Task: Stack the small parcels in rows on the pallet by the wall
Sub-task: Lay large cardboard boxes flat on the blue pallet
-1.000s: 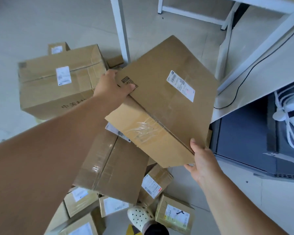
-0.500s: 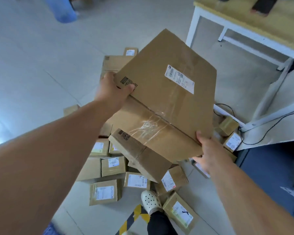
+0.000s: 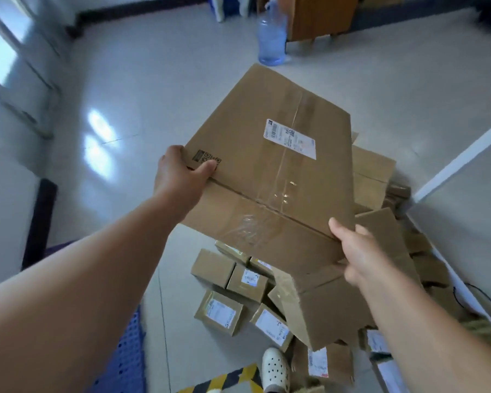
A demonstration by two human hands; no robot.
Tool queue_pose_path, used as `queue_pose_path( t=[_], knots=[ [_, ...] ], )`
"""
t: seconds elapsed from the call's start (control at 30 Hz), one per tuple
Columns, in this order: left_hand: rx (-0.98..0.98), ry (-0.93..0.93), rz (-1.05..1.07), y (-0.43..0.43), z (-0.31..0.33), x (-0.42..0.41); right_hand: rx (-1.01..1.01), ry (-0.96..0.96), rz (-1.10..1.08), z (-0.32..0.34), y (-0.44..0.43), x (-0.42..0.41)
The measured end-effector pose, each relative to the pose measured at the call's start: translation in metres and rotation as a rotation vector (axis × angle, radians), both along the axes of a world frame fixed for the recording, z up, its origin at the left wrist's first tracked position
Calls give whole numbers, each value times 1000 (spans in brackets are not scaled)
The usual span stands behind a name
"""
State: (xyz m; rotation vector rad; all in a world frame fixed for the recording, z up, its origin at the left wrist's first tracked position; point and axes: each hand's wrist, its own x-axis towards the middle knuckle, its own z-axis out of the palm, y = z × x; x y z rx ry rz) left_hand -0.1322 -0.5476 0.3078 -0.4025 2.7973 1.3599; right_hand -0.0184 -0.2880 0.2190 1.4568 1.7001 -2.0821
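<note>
Since the earlier frame the view has swung left. The large box (image 3: pixel 267 171) has travelled with it, away from the white table leg (image 3: pixel 459 154) and out over open floor, with a water bottle (image 3: pixel 271 38) now ahead.

**Position.** The box is held off the floor, tilted, label (image 3: pixel 291 137) upward, above the small parcels (image 3: pixel 238 282) that lie loose on the tiles. A blue plastic grid (image 3: pixel 125 358) at the lower left edge is probably the pallet. Nothing is seen stacked on the part in view.

**Grip.**
- The left hand (image 3: pixel 182 177) grips the near left corner. The thumb lies flat on the top face and the fingers pass under the edge, out of sight.
- The right hand (image 3: pixel 357 251) grips the near right corner. The thumb is on top and the fingers curl round the edge.

**Handling (judgement).**
- Two corner grips at arm's length suggest a light load for its size.
- The faces look flat and uncrushed, so the cardboard should stay stiff under edge pressure.
- The clear tape along the seam looks slick, so keep fingers on bare cardboard.
- Opposite edges or corners give the best control, and a hand under the base helps when lowering.
- The small parcels look rigid and compact enough for one hand each, taken across two opposite sides.
</note>
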Motion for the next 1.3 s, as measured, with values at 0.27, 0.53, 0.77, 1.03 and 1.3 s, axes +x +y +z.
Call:
queue_pose_path(
  t=[0.27,0.53,0.77,1.03,1.3],
  knots=[
    [59,57,337,-130,10,48,5,86,385,23,-104,-54],
    [144,82,613,-251,-13,123,7,84,686,34,-227,-61],
    [185,38,759,-369,-27,176,31,59,841,31,-357,-44],
    [201,-33,921,-465,-31,219,75,51,1006,30,-470,-40],
    [250,-61,1056,-509,-45,222,101,29,1124,24,-531,-68]
  ],
)
